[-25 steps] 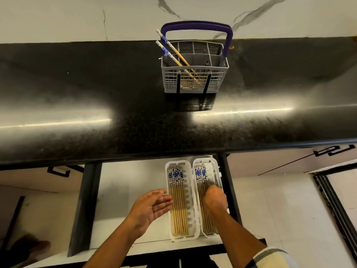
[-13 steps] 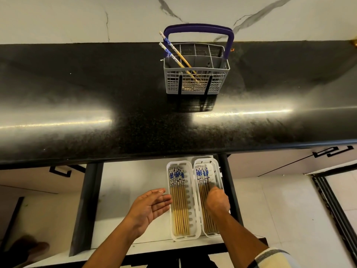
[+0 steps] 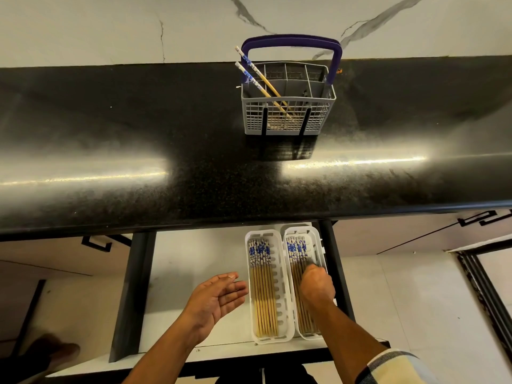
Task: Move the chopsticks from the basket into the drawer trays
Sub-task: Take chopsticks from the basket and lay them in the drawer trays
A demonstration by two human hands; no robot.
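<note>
The right hand's fingers (image 3: 314,268) were curled down into the right tray (image 3: 315,239), their tips hidden among the chopsticks lying there, so whether they pinched any stick could not be told. The right hand (image 3: 317,286) was knuckles-up over the middle of that tray, its forearm running back to a striped sleeve cuff (image 3: 388,364) at the lower edge of the view.

The left hand (image 3: 214,299) was spread, palm turned up and inward, fingers loosely extended and holding nothing; its fingertips were just beside the left tray (image 3: 285,309) without touching it.

Both trays were white and slotted, and they lay side by side, touching, at the right end of the open drawer (image 3: 194,267). In each, a row of chopsticks (image 3: 263,289) lay lengthwise, bamboo-coloured shafts toward the person and blue-and-white patterned ends toward the worktop (image 3: 166,134). The rest of the pale drawer floor to the left was bare.

Above the drawer, the black speckled worktop carried a grey wire-grid basket (image 3: 288,117) with a dark blue handle (image 3: 291,40), standing upright near the marble wall (image 3: 110,26). Two basket chopsticks (image 3: 260,79) leaned in it, tilted leftward, their patterned ends sticking out over the basket's left rim.
</note>
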